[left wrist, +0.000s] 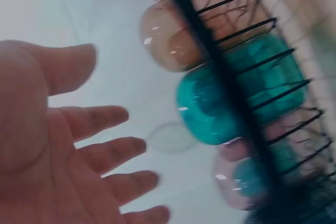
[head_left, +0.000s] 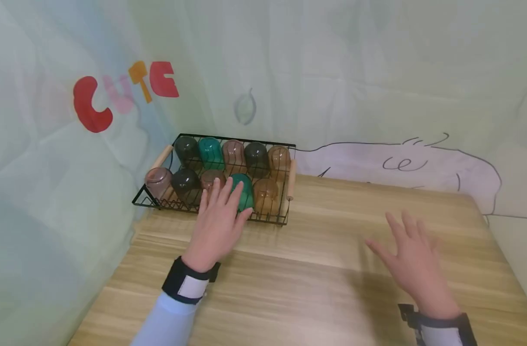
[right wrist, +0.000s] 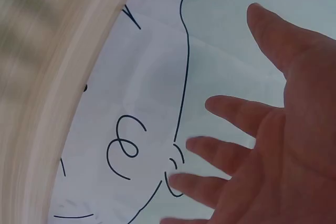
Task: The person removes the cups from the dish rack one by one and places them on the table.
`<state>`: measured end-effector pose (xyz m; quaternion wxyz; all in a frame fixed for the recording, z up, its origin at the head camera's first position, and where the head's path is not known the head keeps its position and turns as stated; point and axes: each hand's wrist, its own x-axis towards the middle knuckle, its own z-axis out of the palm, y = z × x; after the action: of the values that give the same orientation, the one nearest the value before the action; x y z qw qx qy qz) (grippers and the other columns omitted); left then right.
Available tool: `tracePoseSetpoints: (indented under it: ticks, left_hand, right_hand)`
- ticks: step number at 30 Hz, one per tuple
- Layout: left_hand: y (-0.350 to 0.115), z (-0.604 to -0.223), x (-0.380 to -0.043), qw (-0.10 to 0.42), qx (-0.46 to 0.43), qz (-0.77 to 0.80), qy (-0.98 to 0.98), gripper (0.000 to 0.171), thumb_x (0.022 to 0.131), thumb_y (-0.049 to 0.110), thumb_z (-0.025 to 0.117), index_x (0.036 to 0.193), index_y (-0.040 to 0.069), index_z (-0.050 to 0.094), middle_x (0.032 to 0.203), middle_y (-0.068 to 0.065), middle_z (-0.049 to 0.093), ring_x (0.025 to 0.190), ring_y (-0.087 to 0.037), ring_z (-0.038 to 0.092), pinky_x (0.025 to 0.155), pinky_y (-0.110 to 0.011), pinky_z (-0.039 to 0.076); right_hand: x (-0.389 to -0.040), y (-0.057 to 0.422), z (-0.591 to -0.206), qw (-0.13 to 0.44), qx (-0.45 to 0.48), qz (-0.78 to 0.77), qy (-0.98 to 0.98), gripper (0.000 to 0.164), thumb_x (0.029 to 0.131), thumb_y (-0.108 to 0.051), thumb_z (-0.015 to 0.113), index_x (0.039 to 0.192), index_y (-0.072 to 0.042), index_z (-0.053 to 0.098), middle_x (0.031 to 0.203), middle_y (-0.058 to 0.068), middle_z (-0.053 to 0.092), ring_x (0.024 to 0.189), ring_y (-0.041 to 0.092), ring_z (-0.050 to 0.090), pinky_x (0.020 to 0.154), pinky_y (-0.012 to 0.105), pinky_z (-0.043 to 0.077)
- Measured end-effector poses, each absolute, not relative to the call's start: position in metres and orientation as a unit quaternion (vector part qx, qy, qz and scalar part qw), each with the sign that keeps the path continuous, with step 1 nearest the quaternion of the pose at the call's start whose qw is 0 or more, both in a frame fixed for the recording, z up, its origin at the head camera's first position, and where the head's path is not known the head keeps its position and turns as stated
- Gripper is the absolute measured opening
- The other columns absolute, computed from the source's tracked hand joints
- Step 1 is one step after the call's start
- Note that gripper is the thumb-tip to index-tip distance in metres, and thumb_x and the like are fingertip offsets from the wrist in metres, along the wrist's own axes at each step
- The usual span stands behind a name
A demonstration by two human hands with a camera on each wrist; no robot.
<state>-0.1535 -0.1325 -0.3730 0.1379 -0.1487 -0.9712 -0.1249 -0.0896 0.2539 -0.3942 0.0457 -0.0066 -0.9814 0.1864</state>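
Two rows of coloured glass cups stand upside down in a black wire rack [head_left: 211, 209] with wooden handles, toward the back left of the table. My left hand [head_left: 216, 230] is spread in front of the rack, partly covering a pinkish cup [head_left: 212, 177] and the green cup [head_left: 244, 190] in the front row. In the left wrist view a gap shows between its fingers and the teal cup [left wrist: 205, 106]. Over the table's right side my right hand [head_left: 415, 264] hovers with fingers apart, holding nothing.
Wooden table [head_left: 298, 283] under both hands. Pale printed curtains [head_left: 332, 72] hang behind it and along the left. One wooden handle [head_left: 291, 179] forms the rack's right end, beside the amber cup [head_left: 266, 194].
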Motion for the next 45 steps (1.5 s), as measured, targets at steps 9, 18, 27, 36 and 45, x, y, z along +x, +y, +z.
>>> tracePoseSetpoints:
  ticks: [9,18,27,36,45]
  left_hand:
    - [-0.095,-0.347,-0.183,0.089,-0.228,-0.042,-0.969,0.075,0.081,0.031,0.073,0.145,0.022,0.034,0.154,-0.012,0.025,0.142,-0.036,0.021,0.108,-0.062,0.027]
    - [-0.072,-0.363,-0.211,0.062,-0.258,0.033,-0.964,0.067,0.083,0.001,0.065,0.139,0.029,0.044,0.151,-0.013,0.033,0.139,-0.039,0.027,0.105,-0.059,0.035]
    - [-0.068,-0.368,-0.216,0.047,-0.265,0.052,-0.962,0.056,0.083,0.001,0.066,0.132,0.024,0.052,0.141,-0.012,0.047,0.129,-0.036,0.044,0.101,-0.052,0.043]
    - [-0.069,-0.360,-0.218,0.066,-0.279,0.044,-0.957,0.037,0.083,0.004,0.067,0.118,0.015,0.062,0.110,-0.009,0.063,0.096,-0.025,0.061,0.076,-0.038,0.055]
    - [-0.075,-0.338,-0.213,0.122,-0.286,0.020,-0.950,0.038,0.081,0.000,0.067,0.116,0.014,0.061,0.107,-0.008,0.062,0.094,-0.025,0.062,0.068,-0.035,0.056]
  right_hand:
    - [-0.088,0.243,-0.385,0.071,0.022,0.223,-0.972,0.073,0.089,-0.059,0.049,0.143,-0.011,0.036,0.149,0.026,0.028,0.132,0.052,0.026,0.102,0.070,0.019]
    - [-0.091,0.227,-0.407,0.085,0.032,0.248,-0.964,0.070,0.087,-0.057,0.053,0.141,-0.013,0.041,0.150,0.024,0.027,0.136,0.049,0.022,0.100,0.071,0.022]
    - [-0.094,0.222,-0.418,0.097,0.035,0.268,-0.958,0.069,0.087,-0.057,0.055,0.139,-0.012,0.044,0.149,0.022,0.030,0.136,0.046,0.026,0.101,0.069,0.026]
    - [-0.096,0.221,-0.415,0.101,0.031,0.270,-0.957,0.068,0.087,-0.055,0.056,0.139,-0.013,0.044,0.149,0.021,0.032,0.135,0.045,0.028,0.102,0.067,0.027]
    - [-0.101,0.220,-0.416,0.098,0.030,0.292,-0.951,0.067,0.088,-0.054,0.055,0.139,-0.013,0.043,0.148,0.018,0.035,0.134,0.043,0.031,0.103,0.066,0.027]
